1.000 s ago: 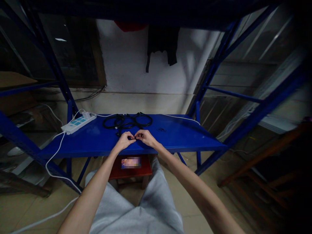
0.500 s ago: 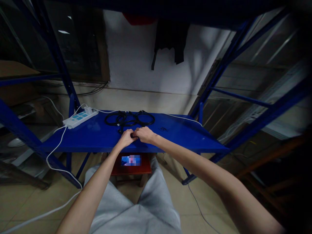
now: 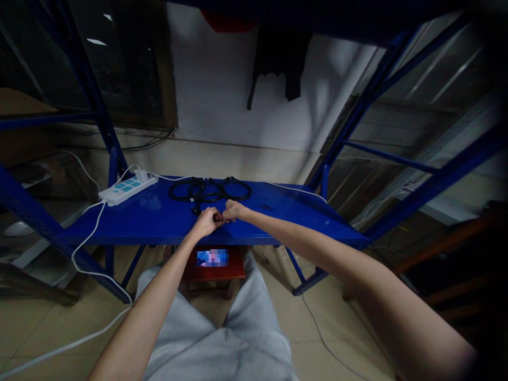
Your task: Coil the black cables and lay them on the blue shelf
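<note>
Near the front edge of the blue shelf [image 3: 130,225], my left hand [image 3: 206,221] is closed round a small black thing, perhaps the end of a cable. My right hand [image 3: 233,210] is beside it, fingers pinched together at the same spot; what they hold is too small to name. Just beyond my hands lie coiled black cables [image 3: 240,196] in overlapping loops. A small dark bunch [image 3: 265,207] lies on the shelf to the right of my right hand.
A white power strip [image 3: 127,189] with a plug in it sits at the shelf's left end, its white cord hanging down. Below the shelf, a lit phone [image 3: 212,257] lies on a red stool [image 3: 232,271]. Blue posts [image 3: 103,129] frame both sides.
My right hand has turned and shifted slightly up, its fingers now lower against my left hand. The whole view has tilted a little.
</note>
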`<action>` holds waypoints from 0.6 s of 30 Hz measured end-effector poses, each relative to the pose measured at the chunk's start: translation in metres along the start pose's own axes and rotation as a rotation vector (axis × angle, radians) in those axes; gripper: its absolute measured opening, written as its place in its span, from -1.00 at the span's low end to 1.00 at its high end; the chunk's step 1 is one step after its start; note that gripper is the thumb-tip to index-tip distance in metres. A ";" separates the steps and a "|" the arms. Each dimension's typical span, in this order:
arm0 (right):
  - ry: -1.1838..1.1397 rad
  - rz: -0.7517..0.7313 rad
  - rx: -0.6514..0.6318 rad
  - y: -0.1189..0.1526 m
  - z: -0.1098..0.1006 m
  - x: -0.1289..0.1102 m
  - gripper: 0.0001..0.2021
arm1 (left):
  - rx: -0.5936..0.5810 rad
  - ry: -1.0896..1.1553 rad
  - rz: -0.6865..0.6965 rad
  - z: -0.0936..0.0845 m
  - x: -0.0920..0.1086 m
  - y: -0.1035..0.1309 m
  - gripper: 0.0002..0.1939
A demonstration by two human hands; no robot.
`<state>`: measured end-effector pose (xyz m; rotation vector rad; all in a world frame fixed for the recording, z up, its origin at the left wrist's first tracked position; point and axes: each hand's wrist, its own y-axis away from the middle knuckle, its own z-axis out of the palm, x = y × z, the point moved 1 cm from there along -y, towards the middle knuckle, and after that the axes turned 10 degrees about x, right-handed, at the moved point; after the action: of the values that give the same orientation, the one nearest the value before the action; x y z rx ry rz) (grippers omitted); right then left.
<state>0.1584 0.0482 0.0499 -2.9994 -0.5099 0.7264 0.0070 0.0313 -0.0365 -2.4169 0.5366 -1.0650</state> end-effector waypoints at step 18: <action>0.129 -0.474 -0.158 0.003 -0.018 0.007 -0.76 | 0.017 0.083 -0.051 0.002 0.000 -0.001 -0.88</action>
<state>0.1733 0.0483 0.0623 -2.8469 -1.2604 0.4689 0.0083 0.0325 -0.0373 -2.3916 0.4939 -1.1913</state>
